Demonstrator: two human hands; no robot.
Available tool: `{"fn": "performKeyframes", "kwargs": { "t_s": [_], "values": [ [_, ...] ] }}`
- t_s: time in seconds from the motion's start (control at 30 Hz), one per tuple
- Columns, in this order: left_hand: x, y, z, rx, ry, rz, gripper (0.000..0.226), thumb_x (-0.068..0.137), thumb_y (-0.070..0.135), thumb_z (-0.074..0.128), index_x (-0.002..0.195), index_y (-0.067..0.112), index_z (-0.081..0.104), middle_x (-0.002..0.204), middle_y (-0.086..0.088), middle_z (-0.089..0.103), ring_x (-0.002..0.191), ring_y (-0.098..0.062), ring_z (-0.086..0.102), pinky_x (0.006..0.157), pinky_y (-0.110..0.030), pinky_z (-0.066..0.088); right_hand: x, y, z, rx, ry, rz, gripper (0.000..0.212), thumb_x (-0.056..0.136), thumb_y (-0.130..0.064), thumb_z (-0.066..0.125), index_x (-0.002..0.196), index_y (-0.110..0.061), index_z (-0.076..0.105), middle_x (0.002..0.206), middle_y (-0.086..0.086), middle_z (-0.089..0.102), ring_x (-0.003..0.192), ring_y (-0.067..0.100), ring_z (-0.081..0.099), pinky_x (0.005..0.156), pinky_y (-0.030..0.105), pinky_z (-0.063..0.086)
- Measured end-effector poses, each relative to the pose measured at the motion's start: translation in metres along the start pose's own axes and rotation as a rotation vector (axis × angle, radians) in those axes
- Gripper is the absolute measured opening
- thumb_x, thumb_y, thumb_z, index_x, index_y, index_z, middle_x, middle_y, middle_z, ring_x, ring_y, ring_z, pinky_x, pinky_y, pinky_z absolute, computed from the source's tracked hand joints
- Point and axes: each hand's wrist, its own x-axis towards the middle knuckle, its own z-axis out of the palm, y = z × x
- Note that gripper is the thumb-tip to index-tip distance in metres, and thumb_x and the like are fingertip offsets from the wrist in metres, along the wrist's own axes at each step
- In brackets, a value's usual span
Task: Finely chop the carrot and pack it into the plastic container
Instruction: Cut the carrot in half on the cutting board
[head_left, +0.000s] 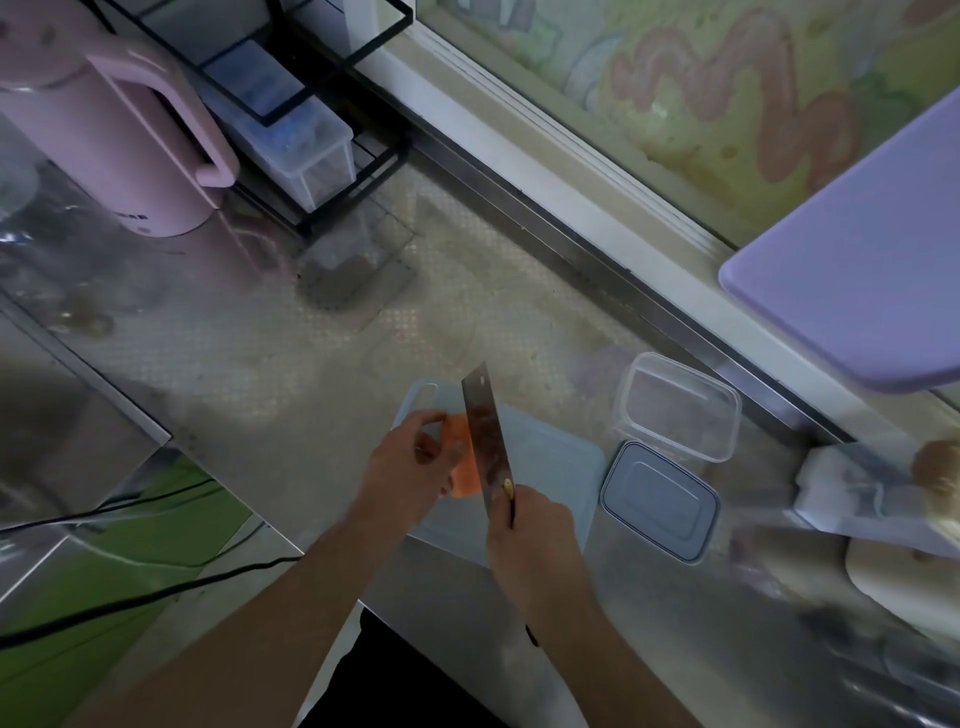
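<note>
On the pale blue cutting board (545, 467) lies the orange carrot (457, 457), steadied by the left hand (415, 467) with its fingers curled against it. The right hand (535, 540) grips the handle of a cleaver (485, 441), blade edge-down just beside the carrot. The clear plastic container (680, 410) stands open on the bench (260, 353) right of the board, its lid (660, 501) beside it.

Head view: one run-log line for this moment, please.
stage: chopping | left hand: steadies carrot on cutting board | right hand: grips knife, blade at carrot | container: open, empty | lid: beside it
</note>
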Motion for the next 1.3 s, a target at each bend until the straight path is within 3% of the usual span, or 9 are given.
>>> {"fn": "performKeyframes", "kwargs": {
  "t_s": [0.1,0.23,0.3,0.47,0.7,0.8,0.93,1.1,1.3],
  "values": [
    [-0.001,0.001,0.002,-0.032,0.041,-0.030,0.026,0.097,0.025,0.075,0.120,0.029,0.066,0.096,-0.007,0.066,0.072,-0.021,0.074,0.053,-0.020,0.057,0.000,-0.002,0.005,-0.021,0.009,-0.005,0.040,0.108,-0.041,0.035,0.076,-0.021,0.049,0.068,-0.004,0.056,0.057,0.009,0.053,0.046,0.021,0.031],
    [0.000,-0.002,0.005,-0.020,0.095,-0.043,0.015,0.097,0.028,0.074,0.108,0.030,0.065,0.094,0.000,0.069,0.085,-0.021,0.073,0.068,-0.029,0.063,-0.002,-0.003,0.013,-0.035,0.018,0.001,0.036,0.109,-0.039,0.035,0.084,-0.019,0.050,0.073,-0.004,0.057,0.062,0.012,0.055,0.052,0.026,0.037],
    [-0.001,-0.002,0.006,-0.021,0.114,-0.039,0.014,0.097,0.027,0.074,0.104,0.032,0.063,0.091,0.001,0.069,0.085,-0.019,0.073,0.069,-0.028,0.062,-0.006,-0.003,0.015,-0.072,0.020,-0.006,0.034,0.109,-0.037,0.033,0.087,-0.018,0.050,0.073,-0.005,0.056,0.061,0.010,0.053,0.049,0.023,0.033],
    [-0.002,-0.004,0.009,-0.036,0.134,-0.030,0.014,0.096,0.028,0.075,0.103,0.034,0.064,0.091,0.003,0.070,0.082,-0.019,0.074,0.074,-0.045,0.065,-0.023,0.004,0.022,-0.086,0.000,-0.008,0.033,0.109,-0.036,0.031,0.083,-0.021,0.045,0.071,-0.003,0.057,0.061,0.015,0.057,0.053,0.028,0.038],
    [-0.004,-0.001,0.007,-0.025,0.138,-0.041,0.014,0.098,0.023,0.074,0.106,0.029,0.064,0.094,0.004,0.068,0.078,-0.003,0.066,0.055,-0.009,0.048,-0.031,0.006,0.025,-0.099,-0.031,0.005,0.032,0.109,-0.033,0.030,0.080,-0.023,0.041,0.074,-0.003,0.057,0.066,0.017,0.059,0.058,0.033,0.044],
    [-0.003,-0.001,0.007,-0.027,0.140,-0.033,0.015,0.097,0.021,0.075,0.106,0.027,0.065,0.092,0.003,0.067,0.078,-0.005,0.065,0.053,-0.006,0.047,-0.030,0.005,0.025,-0.083,-0.033,0.016,0.031,0.108,-0.032,0.031,0.084,-0.020,0.047,0.075,-0.002,0.059,0.067,0.016,0.060,0.059,0.032,0.045],
    [-0.001,-0.005,0.007,-0.023,0.143,-0.034,0.018,0.094,0.022,0.077,0.102,0.032,0.064,0.091,0.006,0.069,0.083,-0.010,0.069,0.062,-0.017,0.052,-0.022,-0.003,0.020,-0.041,-0.006,0.003,0.033,0.108,-0.031,0.034,0.079,-0.020,0.044,0.072,-0.003,0.056,0.061,0.014,0.055,0.052,0.028,0.038],
    [-0.001,-0.003,0.005,-0.001,0.146,-0.029,0.016,0.094,0.018,0.076,0.103,0.025,0.065,0.089,0.007,0.069,0.078,-0.002,0.066,0.058,-0.005,0.045,0.001,-0.018,0.017,-0.040,-0.004,0.001,0.025,0.104,-0.029,0.037,0.092,-0.020,0.058,0.079,-0.002,0.063,0.070,0.018,0.066,0.066,0.040,0.059],
    [-0.002,-0.001,0.007,0.028,0.150,-0.028,0.016,0.094,0.021,0.076,0.104,0.025,0.065,0.088,0.007,0.069,0.078,-0.003,0.065,0.056,-0.006,0.045,0.008,-0.024,0.011,-0.074,-0.002,0.014,0.022,0.102,-0.023,0.041,0.095,-0.018,0.061,0.083,0.000,0.065,0.075,0.019,0.067,0.065,0.036,0.058]
  ]
}}
